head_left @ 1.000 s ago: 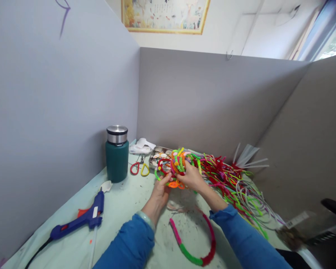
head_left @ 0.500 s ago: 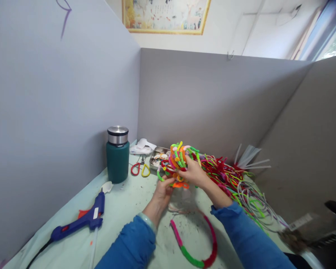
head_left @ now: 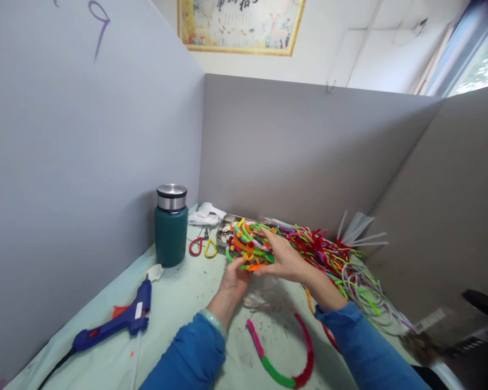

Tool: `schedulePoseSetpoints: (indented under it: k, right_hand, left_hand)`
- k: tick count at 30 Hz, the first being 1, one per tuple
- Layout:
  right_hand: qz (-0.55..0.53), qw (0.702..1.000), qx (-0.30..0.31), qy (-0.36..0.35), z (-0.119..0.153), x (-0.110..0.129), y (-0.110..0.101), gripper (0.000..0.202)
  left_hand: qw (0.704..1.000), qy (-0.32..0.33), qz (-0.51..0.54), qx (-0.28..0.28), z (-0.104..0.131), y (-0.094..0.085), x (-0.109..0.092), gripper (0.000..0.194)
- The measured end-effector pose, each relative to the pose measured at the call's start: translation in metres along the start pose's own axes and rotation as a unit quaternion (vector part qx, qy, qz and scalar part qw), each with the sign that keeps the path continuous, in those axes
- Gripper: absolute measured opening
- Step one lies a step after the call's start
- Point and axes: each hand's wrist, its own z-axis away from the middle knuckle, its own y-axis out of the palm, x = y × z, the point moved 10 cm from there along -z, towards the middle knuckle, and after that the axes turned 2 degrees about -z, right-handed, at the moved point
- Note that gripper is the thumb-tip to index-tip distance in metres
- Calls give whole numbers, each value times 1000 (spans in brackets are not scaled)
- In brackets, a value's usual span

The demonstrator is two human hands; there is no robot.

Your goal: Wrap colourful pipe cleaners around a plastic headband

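Note:
A colourful bundle of coiled fuzzy stems (head_left: 248,241), in green, orange, pink and yellow, is between my hands above the table. My left hand (head_left: 235,279) grips its lower edge, thumb on top. My right hand (head_left: 284,257) lies against its right side with fingers spread over the top and thumb low. Below them on the table lies a curved pink, green and red fuzzy band (head_left: 282,376), open at the top. Behind the bundle is a metal tin (head_left: 223,233) of small pieces, partly hidden.
A blue glue gun (head_left: 132,315) and a green bottle (head_left: 171,233) stand at left. Scissors (head_left: 210,248) lie near the tin. A pile of fuzzy stems (head_left: 321,246) and grey coils (head_left: 368,292) spread at right. Grey partitions (head_left: 293,146) enclose the table.
The bundle has come down and tilted flatter. My right hand has moved lower and its fingers have spread. My left hand stays at the lower edge.

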Motion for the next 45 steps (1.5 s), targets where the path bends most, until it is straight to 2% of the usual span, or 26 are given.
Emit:
schedulePoseSetpoints:
  k: [3,7,10,13,17,18,20,21,23,27,29,31,36,39,41,45]
  right_hand:
    - [62,998,-7,-23,3,6,12,112]
    - [76,996,-26,-47,-5,4,21,93]
    - [66,997,-44,-16,-17,-9,20,82]
    - [52,994,-78,49,-32,-31,10,74]
    - [41,972,-181,142,-48,-60,-26,67]
    - [49,966,-208,146,-51,-62,-35,67]
    - [66,964,-236,107,-56,-53,-42,68]
    - [73,966,-235,73,-57,-45,-40,69]
    - [85,976,-198,6,-58,-27,-20,69]
    - [118,990,-24,-70,-50,-4,44,69]
    - [143,988,-6,-54,-44,-4,49,73]
    - [157,987,-19,-40,-36,-3,38,77]
    - [141,988,-56,-19,10,2,-6,74]
    - [96,985,-130,55,57,-9,-29,47]
    - [61,978,-158,123,89,-23,-31,29]
    - [20,970,-103,219,134,-39,-1,25]
  left_hand:
    - [1000,8,-18,-1,-2,-1,-1,30]
    - [997,46,-56,15,-1,2,-8,32]
    - [995,49,-72,45,1,11,-11,34]
    - [995,35,-77,46,2,13,-13,34]
    - [997,2,-81,-6,0,-1,-10,39]
    - [996,-5,-86,-9,-1,-3,-8,39]
    - [995,-14,-97,-13,-3,-8,-5,39]
    - [994,-15,-102,-22,-5,-11,-4,39]
    - [992,-14,-112,-54,-8,-21,-2,36]
    - [985,-7,-143,-98,-11,-36,0,27]
    - [979,-6,-185,-88,-10,-34,2,23]
    - [967,-8,-244,-69,-7,-29,6,21]
    - [932,-6,-361,-31,1,-18,9,23]
    - [908,15,-418,-12,3,-14,2,24]
    - [862,31,-505,23,6,-8,0,19]
    - [702,68,-703,90,26,11,3,17]
